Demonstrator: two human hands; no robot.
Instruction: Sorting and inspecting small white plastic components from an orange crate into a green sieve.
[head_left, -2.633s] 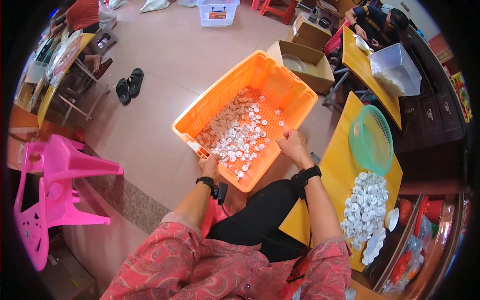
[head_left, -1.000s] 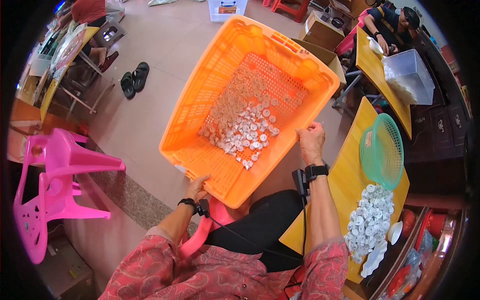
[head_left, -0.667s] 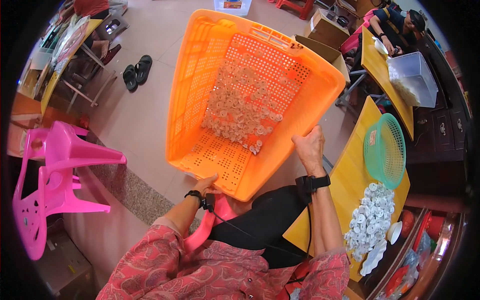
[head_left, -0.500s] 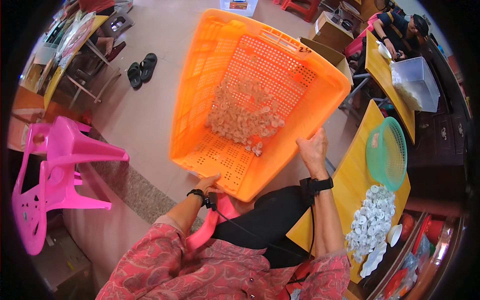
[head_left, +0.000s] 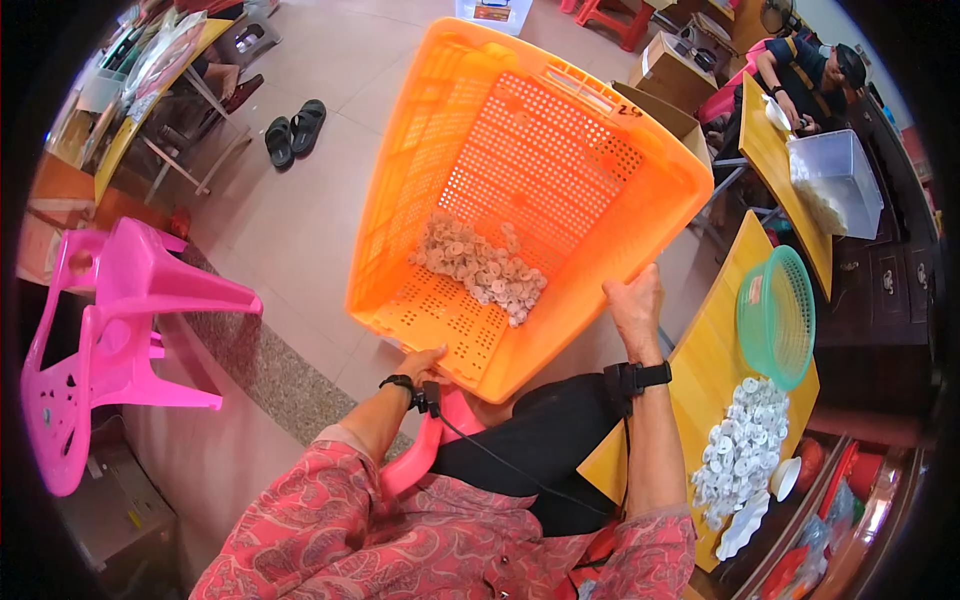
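Both of my hands hold up a large orange perforated plastic basket, tilted so that its open top faces me. My left hand grips its near lower edge, the thumb showing and the other fingers mostly hidden beneath. On the right side wall my right hand is closed on the rim. Inside, small pale round plastic pieces lie heaped in the corner where the perforated base meets the near side wall.
To the right a yellow table bears a green mesh basket and a pile of white plastic pieces. A pink chair stands at left. Black slippers lie on the floor. Another person sits at a far-right table.
The pale pieces have slid down from a wider spread into a tighter heap low in the orange basket. Within the picture the basket and both hands sit slightly farther right.
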